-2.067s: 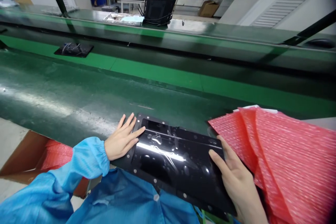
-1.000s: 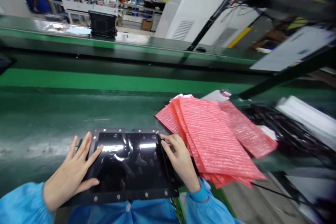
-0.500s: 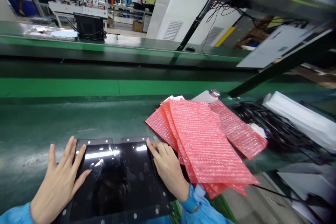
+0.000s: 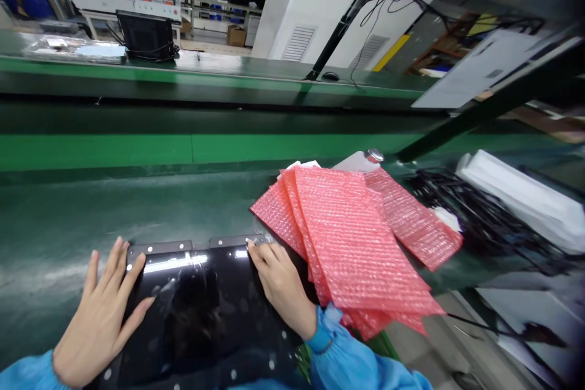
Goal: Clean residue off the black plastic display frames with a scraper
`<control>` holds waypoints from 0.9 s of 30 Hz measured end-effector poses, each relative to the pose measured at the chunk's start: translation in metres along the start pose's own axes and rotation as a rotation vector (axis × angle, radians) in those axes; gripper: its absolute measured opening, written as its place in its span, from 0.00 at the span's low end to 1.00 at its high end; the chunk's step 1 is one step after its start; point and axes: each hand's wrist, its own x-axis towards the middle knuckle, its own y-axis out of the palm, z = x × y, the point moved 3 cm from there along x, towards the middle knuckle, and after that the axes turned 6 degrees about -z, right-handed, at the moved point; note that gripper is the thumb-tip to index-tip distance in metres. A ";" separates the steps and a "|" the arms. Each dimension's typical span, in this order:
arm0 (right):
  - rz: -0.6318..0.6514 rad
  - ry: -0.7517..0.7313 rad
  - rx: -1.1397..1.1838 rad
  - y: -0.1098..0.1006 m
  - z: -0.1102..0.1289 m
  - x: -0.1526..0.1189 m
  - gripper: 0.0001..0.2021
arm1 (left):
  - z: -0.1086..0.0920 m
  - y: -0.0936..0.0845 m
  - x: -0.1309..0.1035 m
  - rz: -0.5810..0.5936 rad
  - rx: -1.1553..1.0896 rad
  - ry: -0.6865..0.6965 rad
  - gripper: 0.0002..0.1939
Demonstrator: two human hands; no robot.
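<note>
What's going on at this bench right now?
A person in blue sleeves has both hands on a glossy black panel at the green workbench. The left hand is spread over its left edge; the right hand has its fingertips near the far right corner, and whether they pinch anything is unclear. Pink bubble-wrap sheets lie in a loose pile just right of the panel, with black cables beyond them.

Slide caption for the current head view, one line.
Left hand and right hand on a glossy black panel beside pink bubble wrap.
</note>
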 end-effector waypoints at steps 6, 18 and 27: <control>-0.078 0.136 0.328 -0.015 0.004 -0.024 0.27 | -0.001 -0.005 -0.016 -0.013 -0.001 -0.056 0.33; 0.483 0.613 0.596 -0.035 -0.002 -0.077 0.46 | 0.007 -0.033 -0.049 0.396 -0.281 0.018 0.41; 0.652 0.657 0.405 -0.033 0.007 -0.055 0.59 | -0.001 -0.021 -0.051 0.303 -0.261 -0.009 0.40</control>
